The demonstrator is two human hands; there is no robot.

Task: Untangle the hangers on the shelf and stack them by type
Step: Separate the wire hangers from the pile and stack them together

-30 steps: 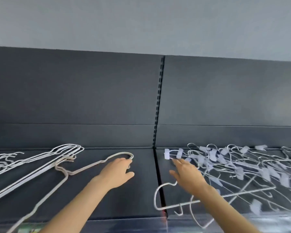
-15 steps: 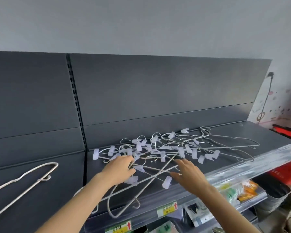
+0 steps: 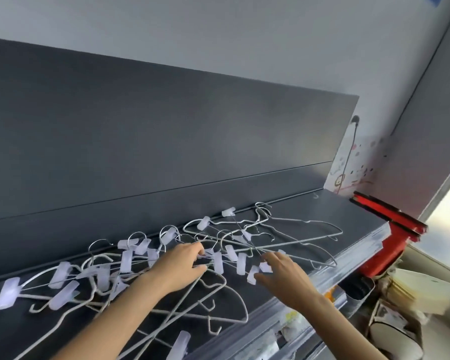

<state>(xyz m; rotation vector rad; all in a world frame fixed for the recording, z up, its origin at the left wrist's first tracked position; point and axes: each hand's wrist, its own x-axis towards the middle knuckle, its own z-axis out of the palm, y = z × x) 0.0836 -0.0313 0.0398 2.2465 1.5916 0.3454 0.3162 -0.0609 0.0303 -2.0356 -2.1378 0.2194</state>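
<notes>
White hangers (image 3: 218, 262) (tangled) lie beneath left hand (image 3: 177, 268), pinching one, and relaxed right hand (image 3: 286, 279).

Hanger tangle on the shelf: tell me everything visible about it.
The hanger tangle is a loose heap of thin white wire hangers. Some are plain, and many have a bar carrying pale translucent clips. Hooks point every way and the frames cross and interlock. The heap lies flat on the dark grey shelf, reaching from the back panel to the front edge. The left hand pinches wires mid-heap, and the right hand touches clips beside it with its fingers.
</notes>
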